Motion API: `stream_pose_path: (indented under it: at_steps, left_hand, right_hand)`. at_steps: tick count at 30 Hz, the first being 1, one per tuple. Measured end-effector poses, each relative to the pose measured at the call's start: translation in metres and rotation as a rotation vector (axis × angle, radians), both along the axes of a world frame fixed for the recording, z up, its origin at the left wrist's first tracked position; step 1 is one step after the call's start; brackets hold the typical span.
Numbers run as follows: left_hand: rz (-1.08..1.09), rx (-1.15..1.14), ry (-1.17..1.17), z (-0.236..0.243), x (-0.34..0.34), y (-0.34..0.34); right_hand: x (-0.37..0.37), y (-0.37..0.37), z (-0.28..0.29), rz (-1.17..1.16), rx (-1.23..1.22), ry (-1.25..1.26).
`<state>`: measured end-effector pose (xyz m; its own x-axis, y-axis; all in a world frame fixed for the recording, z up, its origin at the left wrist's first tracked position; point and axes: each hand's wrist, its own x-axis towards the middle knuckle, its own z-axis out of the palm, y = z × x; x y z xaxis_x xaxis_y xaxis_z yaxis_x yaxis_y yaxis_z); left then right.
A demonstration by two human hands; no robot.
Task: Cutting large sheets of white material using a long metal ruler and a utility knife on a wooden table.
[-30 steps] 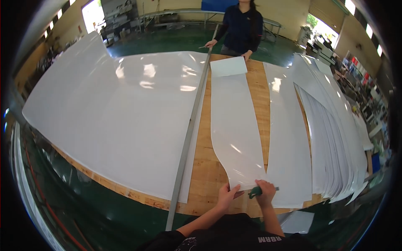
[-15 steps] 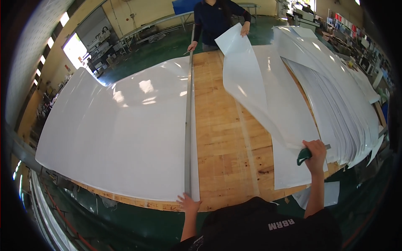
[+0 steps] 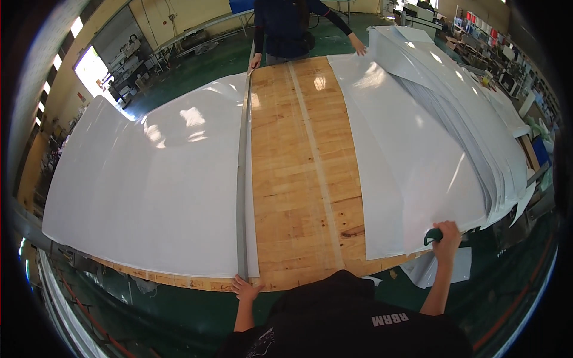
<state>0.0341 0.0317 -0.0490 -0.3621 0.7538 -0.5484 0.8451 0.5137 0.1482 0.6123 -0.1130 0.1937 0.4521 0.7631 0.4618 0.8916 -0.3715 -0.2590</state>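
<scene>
2 hands of the wearer are recorded at the near edge of a long wooden table (image 3: 298, 179).

Item 1: left hand (image 3: 246, 287), fingers spread and unclenched, laid on the near end of a long grey metal straightedge (image 3: 242, 179). The straightedge is laid lengthwise down the table, along the right edge of a large white sheet (image 3: 149, 185) that covers the table's left part and overhangs its left side.

Item 2: right hand (image 3: 446, 234), clenched around a dark green handle (image 3: 432, 235) at the near right corner of the table. The kind of tool cannot be told. The hand is placed at the near edge of a cut white sheet (image 3: 412, 173), which is laid atop a stack of white sheets (image 3: 477, 119) on the table's right part.

Item 3: bare wood, exposed between straightedge and stack, well apart from both hands.

Item 4: a second person (image 3: 286, 27) in dark clothing, stood at the far end; one hand is set at the straightedge's far end, the other on the stack's far edge.

Item 5: a white offcut (image 3: 436, 271), seen on the green floor (image 3: 179, 316) below the right hand.
</scene>
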Motion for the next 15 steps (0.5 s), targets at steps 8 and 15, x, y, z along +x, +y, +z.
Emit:
stream_pose_path:
  at_steps: [8, 15]
  left_hand:
    - [0.017, 0.022, -0.019, 0.006, 0.003, -0.001]
    - [0.03, 0.013, -0.016, 0.007, 0.005, -0.001]
  right_hand:
    - [0.043, -0.079, -0.189, -0.372, -0.098, 0.114]
    - [0.013, -0.09, -0.212, -0.255, -0.004, 0.126]
